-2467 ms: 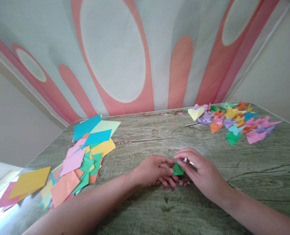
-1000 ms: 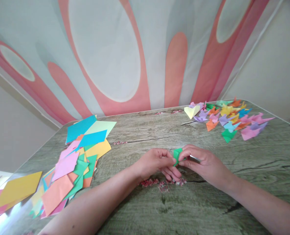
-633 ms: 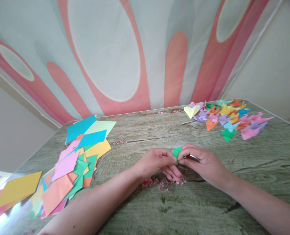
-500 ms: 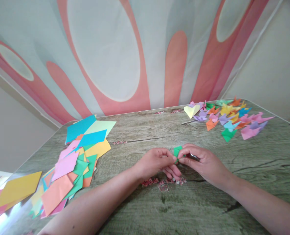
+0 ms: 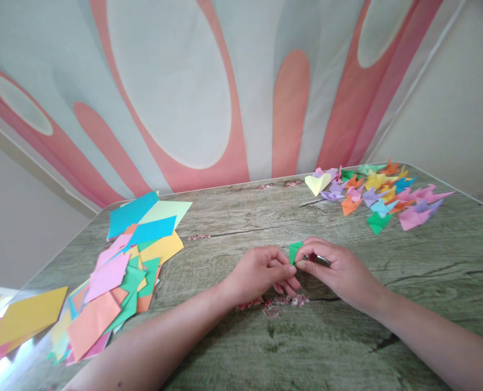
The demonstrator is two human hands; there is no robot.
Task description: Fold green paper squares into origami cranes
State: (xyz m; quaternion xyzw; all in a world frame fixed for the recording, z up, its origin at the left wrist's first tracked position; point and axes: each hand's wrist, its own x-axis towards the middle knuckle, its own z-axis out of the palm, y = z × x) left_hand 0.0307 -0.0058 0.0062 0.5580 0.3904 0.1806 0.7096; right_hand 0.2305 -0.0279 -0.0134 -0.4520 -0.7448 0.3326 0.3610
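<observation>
A small folded piece of green paper (image 5: 294,251) is pinched between my two hands, just above the middle of the table. My left hand (image 5: 264,274) grips its near left edge between thumb and fingers, the lower fingers curled beneath. My right hand (image 5: 326,266) pinches the paper's right side with thumb and forefinger. A thin, shiny metallic object (image 5: 319,259) shows inside the right hand, mostly hidden by the fingers; I cannot make out its kind. Part of the green paper is covered by the fingertips.
Loose coloured paper sheets (image 5: 106,277) lie heaped at the left of the wood-grain table (image 5: 241,217). Several folded paper cranes (image 5: 382,193) crowd the back right, beside a pale yellow folded piece (image 5: 318,184). A pink and grey patterned sheet (image 5: 208,98) hangs behind.
The hands have lifted the green paper slightly from its lower place and now both pinch it. Over the last half second its visible part has become smaller. The view has shifted slightly.
</observation>
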